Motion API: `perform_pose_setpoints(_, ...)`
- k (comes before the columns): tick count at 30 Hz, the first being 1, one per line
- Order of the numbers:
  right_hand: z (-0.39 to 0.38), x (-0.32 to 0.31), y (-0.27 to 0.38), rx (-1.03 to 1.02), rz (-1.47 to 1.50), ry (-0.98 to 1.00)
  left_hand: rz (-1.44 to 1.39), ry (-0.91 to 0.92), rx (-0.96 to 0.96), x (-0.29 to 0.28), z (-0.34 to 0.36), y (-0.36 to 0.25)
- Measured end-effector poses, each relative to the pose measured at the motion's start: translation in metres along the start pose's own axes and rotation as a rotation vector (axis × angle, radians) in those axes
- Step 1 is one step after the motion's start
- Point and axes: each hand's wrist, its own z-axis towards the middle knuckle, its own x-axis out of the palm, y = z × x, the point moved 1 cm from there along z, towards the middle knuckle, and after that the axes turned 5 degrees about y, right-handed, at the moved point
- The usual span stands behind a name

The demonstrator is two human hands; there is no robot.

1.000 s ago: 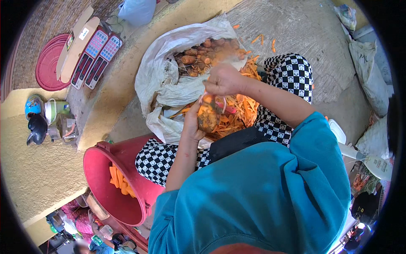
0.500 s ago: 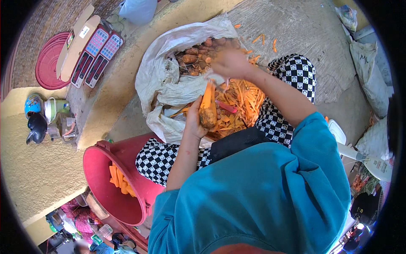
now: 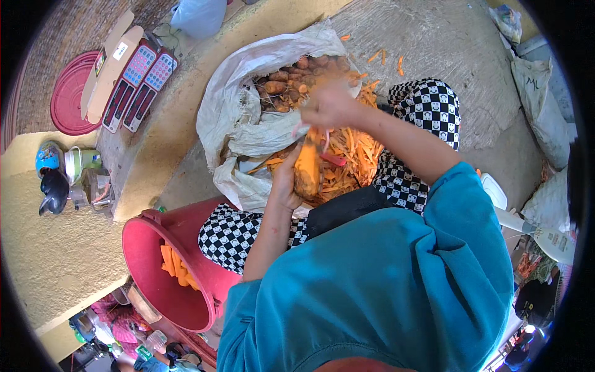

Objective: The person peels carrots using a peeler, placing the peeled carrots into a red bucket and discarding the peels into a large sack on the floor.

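Observation:
My left hand (image 3: 285, 186) is closed round the thick lower end of a carrot (image 3: 306, 170). Bright orange flesh shows on much of the carrot, while its lower end is browner. Just above the carrot's top end, my right hand (image 3: 331, 105) is closed on a pale pink peeler (image 3: 300, 128), both smeared by motion. Under the hands lies a heap of orange carrot peelings (image 3: 359, 152), with a red object (image 3: 334, 159) partly buried in it. Beyond it, a white woven sack (image 3: 217, 93) lies open, with unpeeled carrots (image 3: 277, 87) inside.
A tilted red bucket (image 3: 139, 273) at my left holds peeled carrots (image 3: 176, 266). Further left are two red-and-white keypad devices (image 3: 133, 87), a round red lid (image 3: 68, 99) and a black-topped container (image 3: 54, 189). White sacks (image 3: 536, 87) stand at far right. Stray peelings (image 3: 400, 65) dot the floor.
My right hand and the peeler have moved slightly toward me and left. The carrot has turned a little in my left hand and shows more orange flesh.

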Motion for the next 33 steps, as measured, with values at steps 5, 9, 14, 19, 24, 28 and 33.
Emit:
perform_pose_setpoints(5,0.0,0.007,-0.115,0.233,-0.422,-0.088,0.025,0.012,0.038,0.027,-0.004,-0.003)
perform_pose_setpoints(9,0.009,0.008,-0.081,0.313,-0.355,-0.08,-0.034,0.133,0.052,0.022,-0.012,-0.012)
perform_pose_setpoints(14,-0.003,-0.013,-0.003,0.214,0.102,-0.12,-0.103,0.022,0.062,0.011,-0.002,-0.011)
perform_pose_setpoints(19,-0.005,-0.018,0.042,0.01,0.12,0.039,-0.033,-0.013,0.077,0.007,0.003,-0.003)
perform_pose_setpoints(24,-0.009,-0.005,0.052,-0.22,0.071,-0.064,-0.139,-0.13,0.173,0.006,0.006,-0.002)
perform_pose_setpoints(28,-0.007,-0.005,0.044,-0.197,0.058,-0.049,-0.094,-0.161,0.183,0.004,0.005,-0.001)
perform_pose_setpoints(33,0.015,0.0,-0.035,0.218,-0.3,0.043,-0.031,0.037,0.059,0.006,-0.006,-0.002)
